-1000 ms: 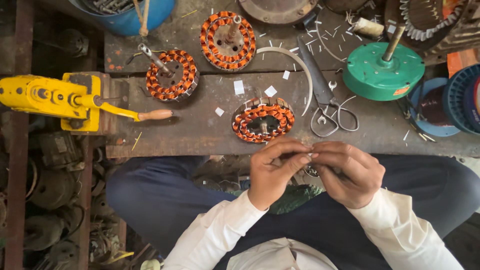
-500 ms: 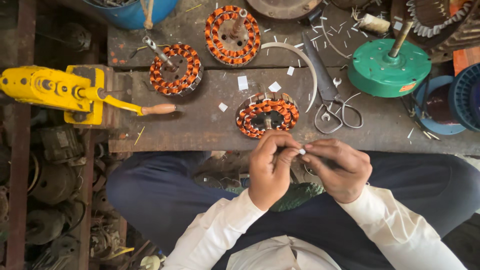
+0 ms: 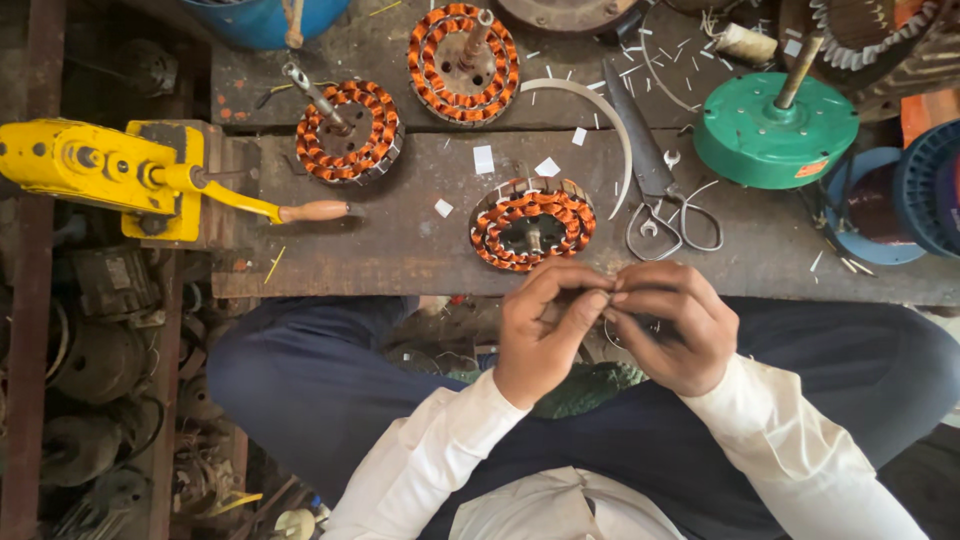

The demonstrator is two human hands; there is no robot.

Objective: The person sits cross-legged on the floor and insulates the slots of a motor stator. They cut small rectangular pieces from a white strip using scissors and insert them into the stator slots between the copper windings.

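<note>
Both hands meet over the lap, just below the bench edge; left hand (image 3: 545, 330) curls its fingers inward, fingertips pressed against those of the right hand (image 3: 668, 325), which pinches back the same way; whatever sits between the fingertips is too small to make out; just beyond the knuckles, on the worn wooden bench (image 3: 400, 250), rests a copper-wound stator (image 3: 533, 223); two more wound stators (image 3: 350, 130) lie farther back; scissors (image 3: 655, 185) lie right of the near stator, beside a green motor housing (image 3: 775, 135); a yellow hand-cranked winder (image 3: 120, 175) stands at the bench's left end.
</note>
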